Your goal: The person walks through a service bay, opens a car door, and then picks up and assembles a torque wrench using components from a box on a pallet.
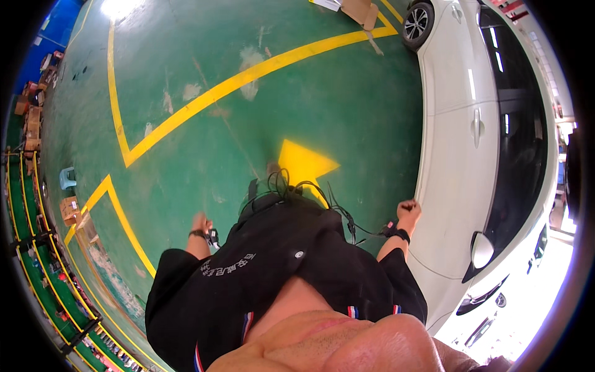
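My left hand [201, 222] hangs beside my body on the left, over the green floor, with a dark band and a small device at its wrist. Motion smears its fingers, so whether they are closed does not show. On the other side, my right hand [408, 212] has its fingers curled in, and nothing can be seen in them. It is close to the side of a white car [452, 167]; whether it touches the car I cannot tell. A black strap circles that wrist, and dark cables [322, 192] run from it across my front.
Yellow lines [242, 77] and a yellow arrow [304, 162] mark the green floor. To the left are a blue stool [67, 178], a cardboard box [69, 209] and yellow-edged shelves [46, 266] with many small items. Flattened cardboard [359, 12] lies ahead, near the car's wheel [418, 25].
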A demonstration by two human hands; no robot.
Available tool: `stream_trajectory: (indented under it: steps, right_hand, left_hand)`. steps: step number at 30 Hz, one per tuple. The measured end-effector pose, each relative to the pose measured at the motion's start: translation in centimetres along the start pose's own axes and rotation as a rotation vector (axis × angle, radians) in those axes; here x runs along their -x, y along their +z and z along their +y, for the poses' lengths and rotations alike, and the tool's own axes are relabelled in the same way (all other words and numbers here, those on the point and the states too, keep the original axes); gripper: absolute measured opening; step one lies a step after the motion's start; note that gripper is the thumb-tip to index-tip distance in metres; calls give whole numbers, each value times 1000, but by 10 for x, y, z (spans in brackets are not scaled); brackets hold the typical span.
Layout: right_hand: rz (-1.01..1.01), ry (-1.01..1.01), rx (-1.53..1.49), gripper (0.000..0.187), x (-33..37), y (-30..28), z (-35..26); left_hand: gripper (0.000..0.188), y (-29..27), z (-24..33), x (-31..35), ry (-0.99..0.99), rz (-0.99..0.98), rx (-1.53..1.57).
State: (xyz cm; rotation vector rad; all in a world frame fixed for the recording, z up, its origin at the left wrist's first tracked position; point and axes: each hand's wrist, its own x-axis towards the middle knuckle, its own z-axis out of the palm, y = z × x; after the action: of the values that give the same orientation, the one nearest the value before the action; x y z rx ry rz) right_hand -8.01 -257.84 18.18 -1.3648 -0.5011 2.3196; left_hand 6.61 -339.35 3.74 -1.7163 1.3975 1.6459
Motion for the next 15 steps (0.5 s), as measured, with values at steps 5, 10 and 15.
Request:
stream_trajectory:
  steps: [5,10,15]
  right_hand:
    - [269,-22,-48,17,-13,17,31]
    - [151,-155,275,14,-101,6,46]
    - [235,-693,1599,17,-123,202,140]
  left_hand:
    - [20,86,244,-46,700,89,-557]
    - [25,230,427,-4,681,4,-443]
    - [29,265,491,-48,300,32,-259]
